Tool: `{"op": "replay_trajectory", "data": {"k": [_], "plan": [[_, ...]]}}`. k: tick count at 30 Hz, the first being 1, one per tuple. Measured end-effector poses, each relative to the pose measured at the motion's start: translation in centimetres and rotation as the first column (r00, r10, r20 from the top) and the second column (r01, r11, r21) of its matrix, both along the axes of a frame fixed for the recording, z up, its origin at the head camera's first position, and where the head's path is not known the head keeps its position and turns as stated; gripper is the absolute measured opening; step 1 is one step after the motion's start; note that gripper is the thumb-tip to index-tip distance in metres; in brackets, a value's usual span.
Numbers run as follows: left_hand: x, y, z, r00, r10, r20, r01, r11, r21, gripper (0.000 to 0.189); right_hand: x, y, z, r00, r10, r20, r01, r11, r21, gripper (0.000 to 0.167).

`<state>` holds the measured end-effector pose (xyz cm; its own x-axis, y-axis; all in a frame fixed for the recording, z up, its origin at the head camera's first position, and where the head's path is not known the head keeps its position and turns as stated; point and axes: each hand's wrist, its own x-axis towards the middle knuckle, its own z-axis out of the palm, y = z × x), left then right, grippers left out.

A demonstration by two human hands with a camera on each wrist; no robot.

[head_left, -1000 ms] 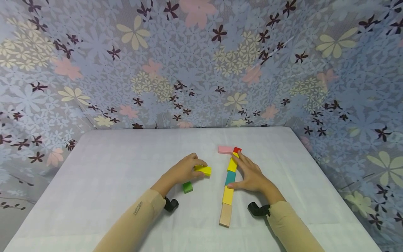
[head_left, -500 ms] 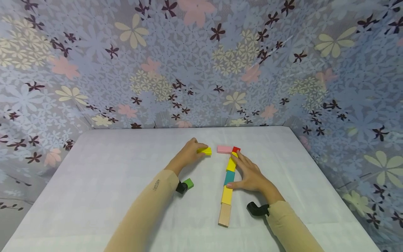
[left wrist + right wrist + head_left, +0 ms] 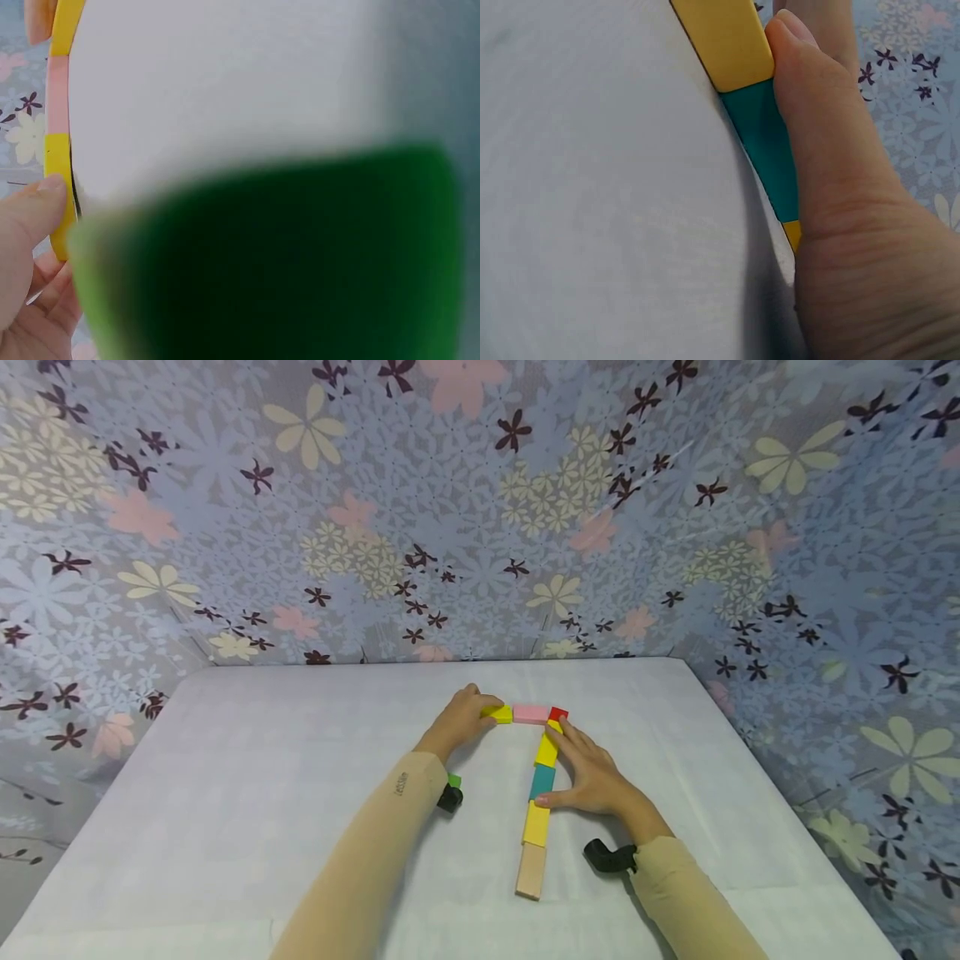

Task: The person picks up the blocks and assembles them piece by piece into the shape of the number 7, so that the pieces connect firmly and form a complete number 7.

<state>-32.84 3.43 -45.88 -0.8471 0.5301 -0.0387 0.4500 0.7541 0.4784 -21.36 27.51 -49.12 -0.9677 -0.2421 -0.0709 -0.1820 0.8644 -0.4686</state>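
My left hand (image 3: 459, 720) pinches a yellow block (image 3: 502, 715) between thumb and fingers. In the left wrist view that yellow block (image 3: 57, 157) meets the end of the pink block (image 3: 58, 94). The pink block (image 3: 530, 714) adjoins a small red block (image 3: 557, 713). From there a row runs toward me: a yellow block (image 3: 547, 750), a teal block (image 3: 542, 782), another yellow block (image 3: 536, 823) and a plain wooden block (image 3: 530, 871). My right hand (image 3: 592, 774) rests spread along the row, fingertips by the red block, thumb touching the nearer yellow block.
A green block (image 3: 454, 781) lies apart, partly hidden by the left wrist's black camera (image 3: 450, 799); it looms blurred in the left wrist view. A white cloth covers the table (image 3: 300, 735). A flowered curtain (image 3: 450, 527) hangs behind and beside it.
My left hand has carried the yellow block away from me and then right, closing the gap to the pink block. The right hand has stayed in place on the row.
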Motion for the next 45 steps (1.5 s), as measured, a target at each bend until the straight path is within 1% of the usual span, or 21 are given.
{"op": "replay_trajectory", "data": {"k": [3,7,9,11,13,17,20,23,27,31,34,36,38,42,45], "plan": [[0.0,0.1,-0.1,1.000,0.009,-0.012,-0.009,1.000,-0.016,0.037,0.0,-0.2,0.1,1.000,0.006,-0.008,-0.006,1.000,-0.002,0.121],[0.0,-0.1,-0.3,0.998,0.017,-0.062,-0.021,0.998,-0.064,0.040,-0.1,-0.4,0.1,1.000,0.010,-0.009,-0.010,1.000,-0.001,0.121],[0.1,-0.4,-0.2,0.996,0.020,-0.082,-0.026,0.996,-0.080,0.043,-0.1,-0.5,0.2,1.000,0.008,-0.006,-0.008,1.000,-0.001,0.121],[0.4,-0.7,0.0,0.996,0.021,-0.092,-0.028,0.997,-0.073,0.046,-0.1,-0.5,0.2,1.000,0.004,-0.001,-0.004,1.000,-0.003,0.121],[0.7,-1.2,0.2,0.996,0.023,-0.091,-0.028,0.998,-0.052,0.048,-0.1,-0.5,0.3,1.000,0.001,0.003,-0.001,1.000,-0.004,0.122],[1.5,-2.4,0.7,0.997,0.027,-0.066,-0.026,0.999,0.019,0.049,-0.2,-0.3,0.2,1.000,-0.007,0.009,0.007,1.000,0.015,0.123],[2.4,-3.6,1.2,0.999,0.025,-0.028,-0.022,0.997,0.076,0.050,-0.2,-0.2,0.2,1.000,-0.009,0.010,0.008,1.000,0.019,0.123],[3.4,-5.0,1.7,1.000,-0.018,0.005,0.017,0.994,0.111,0.049,-0.1,-0.1,0.4,1.000,-0.005,0.009,0.005,1.000,0.005,0.122],[4.9,-6.8,2.1,0.993,-0.108,0.054,0.101,0.987,0.124,0.049,0.0,0.0,0.5,1.000,-0.002,0.009,0.002,1.000,-0.005,0.122],[6.3,-8.3,1.8,0.979,-0.173,0.108,0.160,0.980,0.114,0.051,-0.1,0.2,0.2,1.000,-0.001,-0.003,0.001,1.000,0.004,0.122],[7.1,-9.0,1.4,0.971,-0.207,0.122,0.199,0.977,0.073,0.052,-0.1,0.3,0.0,1.000,-0.003,-0.005,0.003,1.000,0.005,0.122],[7.5,-9.4,1.2,0.968,-0.223,0.118,0.220,0.975,0.040,0.051,-0.2,0.3,-0.1,1.000,-0.006,0.001,0.006,1.000,0.001,0.123],[7.9,-9.7,1.1,0.968,-0.226,0.110,0.226,0.974,0.012,0.049,-0.2,0.2,-0.2,1.000,-0.005,0.002,0.005,1.000,0.000,0.123],[8.4,-10.0,1.1,0.972,-0.217,0.088,0.218,0.976,0.002,0.044,-0.2,0.0,-0.3,1.000,-0.001,-0.006,0.001,1.000,0.004,0.123],[8.6,-10.0,1.1,0.974,-0.217,0.062,0.217,0.976,0.001,0.040,-0.3,0.0,-0.4,1.000,-0.004,-0.004,0.004,1.000,0.005,0.123]]}}
